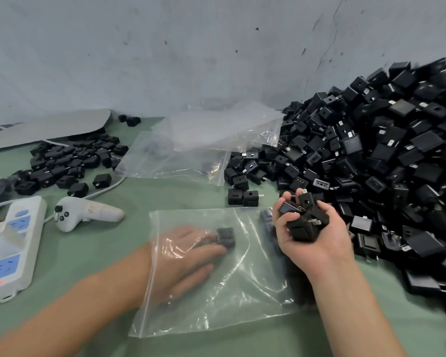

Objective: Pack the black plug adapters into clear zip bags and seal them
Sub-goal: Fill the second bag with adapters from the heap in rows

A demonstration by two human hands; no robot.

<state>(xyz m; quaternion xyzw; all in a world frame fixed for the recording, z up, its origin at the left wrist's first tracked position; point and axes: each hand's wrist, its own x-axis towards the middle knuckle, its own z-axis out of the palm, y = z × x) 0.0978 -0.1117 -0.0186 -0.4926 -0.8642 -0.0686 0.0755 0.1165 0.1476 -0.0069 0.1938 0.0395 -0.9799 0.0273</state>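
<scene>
The left hand (186,256) lay inside a flat clear plastic zip bag (229,305) on the green table cover (108,253), fingers fairly straight, tips touching a black cube-shaped plug adapter (225,237). The right hand (312,243), palm up at the bag's right edge, cupped a handful of black plug adapters (307,225) beside the large heap of black adapters (384,155).

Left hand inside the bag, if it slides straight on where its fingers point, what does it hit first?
The black adapter lying in the clear zip bag, just off the fingertips of the left hand; they may be touching, depth is unclear.
</scene>
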